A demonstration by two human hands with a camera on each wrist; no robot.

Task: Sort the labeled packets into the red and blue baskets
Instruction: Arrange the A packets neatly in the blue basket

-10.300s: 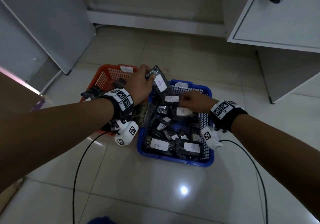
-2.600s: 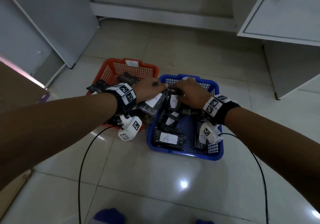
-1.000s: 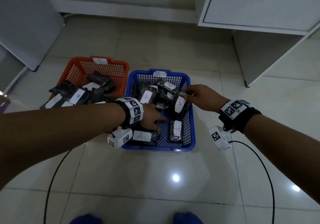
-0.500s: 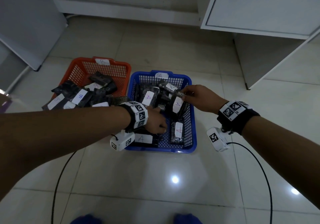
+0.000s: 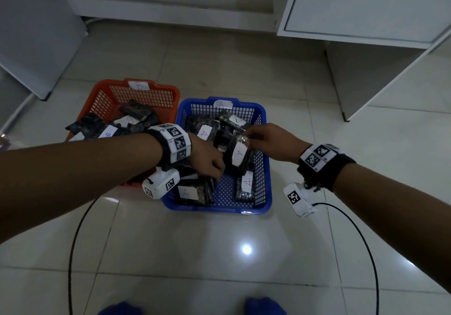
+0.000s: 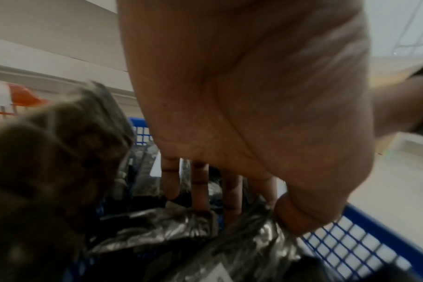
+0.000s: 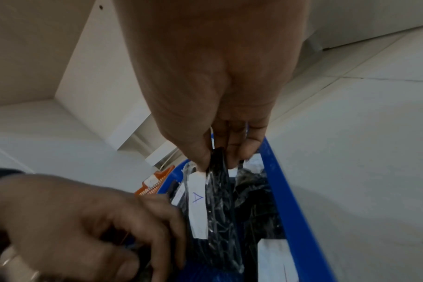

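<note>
The red basket (image 5: 156, 87), tagged B, stands on the floor left of the blue basket (image 5: 219, 209), tagged A. Both hold several dark packets with white labels. My right hand (image 5: 246, 137) pinches the top edge of an A-labelled packet (image 5: 239, 154) and holds it upright over the blue basket's right half. The pinch (image 7: 219, 158) and the packet's label (image 7: 198, 198) show in the right wrist view. My left hand (image 5: 217, 170) reaches into the blue basket's front left. Its thumb and curled fingers (image 6: 281, 217) grip a dark packet (image 6: 254, 240) there.
Packets (image 5: 97, 129) pile up to the red basket's left rim. A white cabinet (image 5: 366, 22) stands at the back right and a grey panel (image 5: 36, 34) at the left. Wrist-camera cables (image 5: 73, 241) loop over the tiled floor. Blue shoe tips (image 5: 263, 306) show at the bottom.
My left hand has slid slightly forward in the blue basket and closed its fingers on a packet. My right hand keeps the A packet upright in about the same place.
</note>
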